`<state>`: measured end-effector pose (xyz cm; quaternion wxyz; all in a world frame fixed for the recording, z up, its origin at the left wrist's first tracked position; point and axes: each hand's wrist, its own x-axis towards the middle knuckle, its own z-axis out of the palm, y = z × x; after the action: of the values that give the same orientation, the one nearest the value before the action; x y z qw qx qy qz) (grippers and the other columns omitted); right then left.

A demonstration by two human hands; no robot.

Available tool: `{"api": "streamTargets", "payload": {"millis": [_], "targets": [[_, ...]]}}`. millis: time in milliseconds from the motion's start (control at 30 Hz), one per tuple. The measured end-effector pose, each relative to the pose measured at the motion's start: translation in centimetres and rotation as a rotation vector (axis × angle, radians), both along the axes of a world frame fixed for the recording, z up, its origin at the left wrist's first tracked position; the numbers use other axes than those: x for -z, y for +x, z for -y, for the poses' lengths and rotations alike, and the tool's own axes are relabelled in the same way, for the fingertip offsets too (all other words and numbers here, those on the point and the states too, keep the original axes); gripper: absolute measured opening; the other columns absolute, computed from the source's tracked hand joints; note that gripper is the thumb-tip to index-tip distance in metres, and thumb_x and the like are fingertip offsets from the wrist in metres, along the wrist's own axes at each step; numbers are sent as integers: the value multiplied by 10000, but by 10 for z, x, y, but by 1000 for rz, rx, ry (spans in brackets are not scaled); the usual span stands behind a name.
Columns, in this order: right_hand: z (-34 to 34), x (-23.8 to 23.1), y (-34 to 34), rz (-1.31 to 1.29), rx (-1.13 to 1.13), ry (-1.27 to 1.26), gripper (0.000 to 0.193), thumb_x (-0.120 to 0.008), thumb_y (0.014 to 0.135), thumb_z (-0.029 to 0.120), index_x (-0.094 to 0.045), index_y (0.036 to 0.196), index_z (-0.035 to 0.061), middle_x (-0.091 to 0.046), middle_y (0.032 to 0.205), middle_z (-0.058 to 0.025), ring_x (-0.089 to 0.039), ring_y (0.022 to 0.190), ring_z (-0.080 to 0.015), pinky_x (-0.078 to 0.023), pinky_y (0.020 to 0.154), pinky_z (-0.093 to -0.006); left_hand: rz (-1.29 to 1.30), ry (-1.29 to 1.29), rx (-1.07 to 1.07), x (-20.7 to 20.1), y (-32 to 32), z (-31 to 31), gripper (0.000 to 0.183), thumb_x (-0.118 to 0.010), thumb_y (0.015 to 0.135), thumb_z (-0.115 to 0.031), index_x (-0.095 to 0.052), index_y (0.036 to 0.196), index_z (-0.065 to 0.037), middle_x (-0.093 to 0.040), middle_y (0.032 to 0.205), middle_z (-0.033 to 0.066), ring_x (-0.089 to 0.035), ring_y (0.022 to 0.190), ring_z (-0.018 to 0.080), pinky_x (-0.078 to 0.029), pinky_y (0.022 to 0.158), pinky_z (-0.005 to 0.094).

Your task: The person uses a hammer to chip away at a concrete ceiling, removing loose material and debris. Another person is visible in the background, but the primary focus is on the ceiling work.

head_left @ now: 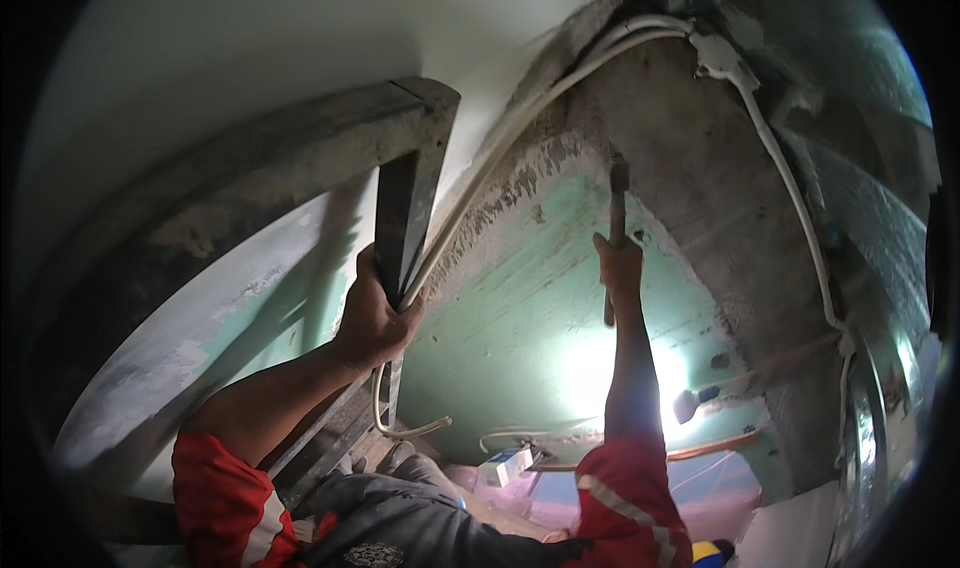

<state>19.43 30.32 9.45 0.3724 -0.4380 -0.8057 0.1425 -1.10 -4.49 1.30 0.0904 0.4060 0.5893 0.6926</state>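
Note:
My left hand (375,318) is closed around the upright of a dark, dusty metal frame (400,208). A pale cable (490,168) runs down past that hand, and its loose end curls below. My right arm reaches up, its hand (622,263) wrapped around the handle of a hammer (617,203). The hammer's dark head is up against or close to the wall; I cannot tell whether it touches. Around it, green paint (520,298) gives way to bare grey concrete (670,118) with a ragged edge.
White cable (780,158) hangs along the right from a lumpy joint (722,60) near the ceiling. A bright work lamp (690,405) glares low on the wall. Below are a small box (505,466), metal rungs (330,448) and shiny metal sheeting (870,408) at right.

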Motion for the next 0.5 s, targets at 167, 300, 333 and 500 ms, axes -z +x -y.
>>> {"api": "streamTargets", "payload": {"millis": [167,300,333,500], "targets": [[98,-78,-30,-369,-245,13,285,-697,891,234,-544,713,72,-487,530,0,-493,451,-98,-408,457,-292,14,18,-88,3,-6,5,597,-674,850,-122,-297,1283,41,-537,1100,181,-569,1020,248,-449,915,379],[90,-94,-27,-578,-637,351,319,-636,939,269,-525,722,63,-549,634,-30,-502,589,-115,-421,560,-329,-16,28,-94,3,-4,2,588,-671,852,-115,-299,1282,37,-548,1092,184,-580,1016,254,-459,906,378],[63,-78,-24,-503,-681,546,294,-611,941,252,-540,749,42,-577,697,-44,-495,592,-143,-420,561,-338,14,11,-47,1,-1,3,593,-672,856,-111,-293,1285,41,-528,1141,188,-556,1092,254,-436,953,381],[-3,-10,-4,8,-20,-123,309,-718,840,256,-563,822,-11,-506,557,-43,-501,459,-155,-407,450,-344,20,-35,-17,-7,3,2,594,-675,851,-106,-296,1283,46,-525,1122,186,-561,1071,264,-441,943,377]]}}
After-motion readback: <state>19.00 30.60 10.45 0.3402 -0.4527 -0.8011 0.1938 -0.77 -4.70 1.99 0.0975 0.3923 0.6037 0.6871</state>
